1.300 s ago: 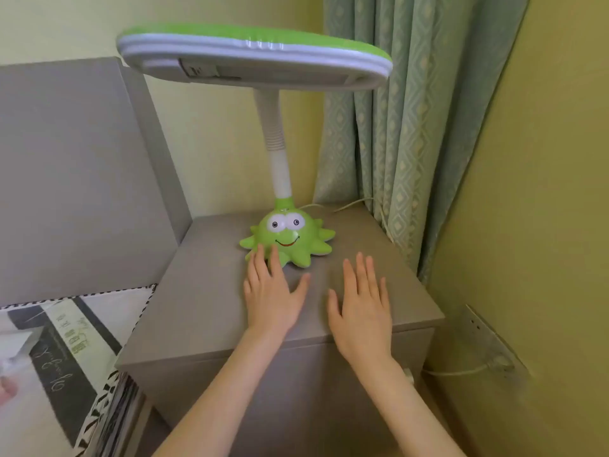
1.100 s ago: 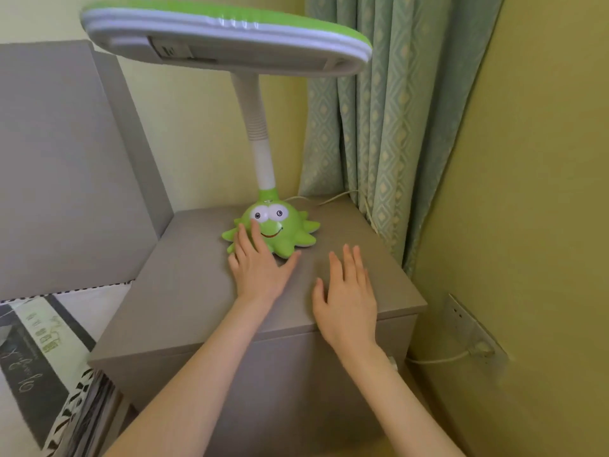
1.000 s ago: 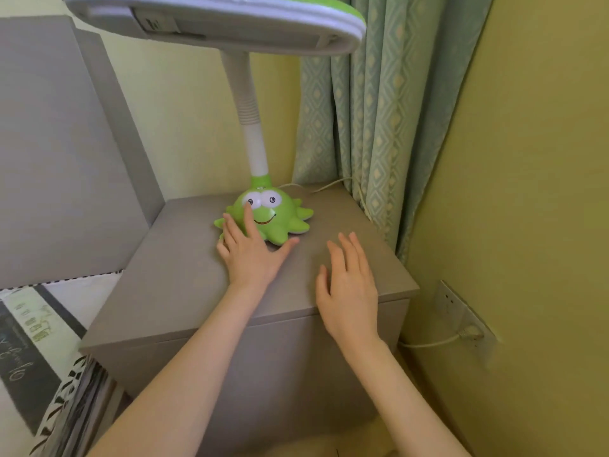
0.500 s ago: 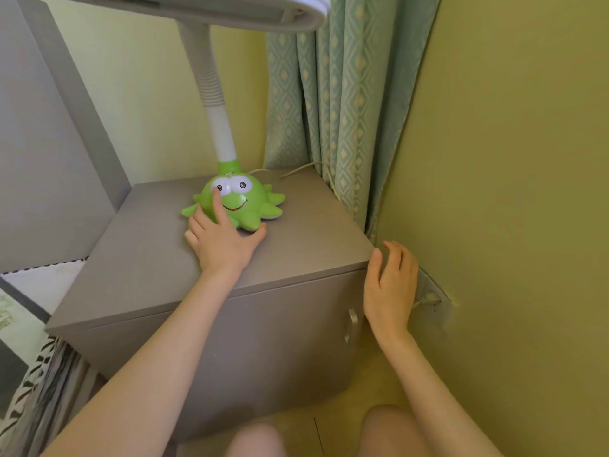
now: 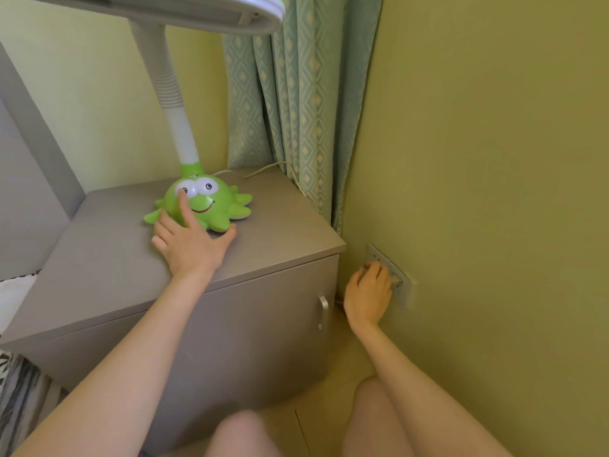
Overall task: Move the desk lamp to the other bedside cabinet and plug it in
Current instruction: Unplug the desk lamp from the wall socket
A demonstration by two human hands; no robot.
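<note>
A green desk lamp [image 5: 211, 206] with a cartoon octopus base, a white flexible neck and a flat head at the frame's top stands on a grey bedside cabinet [image 5: 273, 235]. My left hand [image 5: 189, 240] rests spread on the cabinet top against the base, index finger on the octopus's eye. Its white cord [image 5: 263, 168] runs off the back behind the curtain. My right hand [image 5: 369, 291] is low beside the cabinet, fingers curled at the wall socket [image 5: 400, 283], where the plug is mostly hidden by the fingers.
A patterned green curtain [image 5: 296, 94] hangs behind the cabinet's right corner. A grey headboard [image 5: 19, 192] and striped bedding [image 5: 16, 390] lie to the left. The yellow-green wall stands close on the right. My knees show at the bottom edge. The cabinet door has a small metal handle [image 5: 323, 306].
My right hand left the cabinet top, dropped down past its right edge and closed at the wall socket. My left hand slid forward onto the lamp base. The view turned right and down.
</note>
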